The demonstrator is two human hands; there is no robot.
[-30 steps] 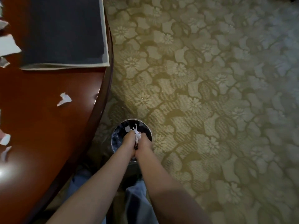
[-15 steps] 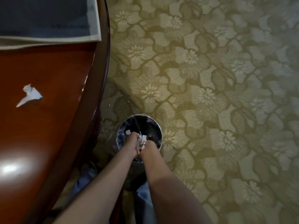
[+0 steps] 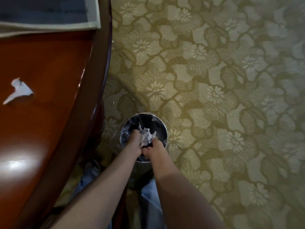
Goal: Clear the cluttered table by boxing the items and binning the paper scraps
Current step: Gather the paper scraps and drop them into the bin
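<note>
Over the bin (image 3: 163, 128), our left hand (image 3: 134, 143) and right hand (image 3: 156, 147) have eased apart — fingers still clasp the paper scraps (image 3: 146, 137); a stray scrap (image 3: 18, 90) waits on the tabletop (image 3: 49, 121).

The left forearm (image 3: 105, 187) and right forearm (image 3: 178, 187) are bare; faded light-blue trousers (image 3: 151, 205) cover the legs.

A furnished, carpeted living space, domestic or hotel-style: an olive carpet (image 3: 214, 83) with a woven flower pattern is covering the whole floor, a polished reddish wooden table (image 3: 54, 129) with a rounded edge is gleaming under indoor light, and a small lined waste bin (image 3: 161, 129) is standing beside it.
</note>
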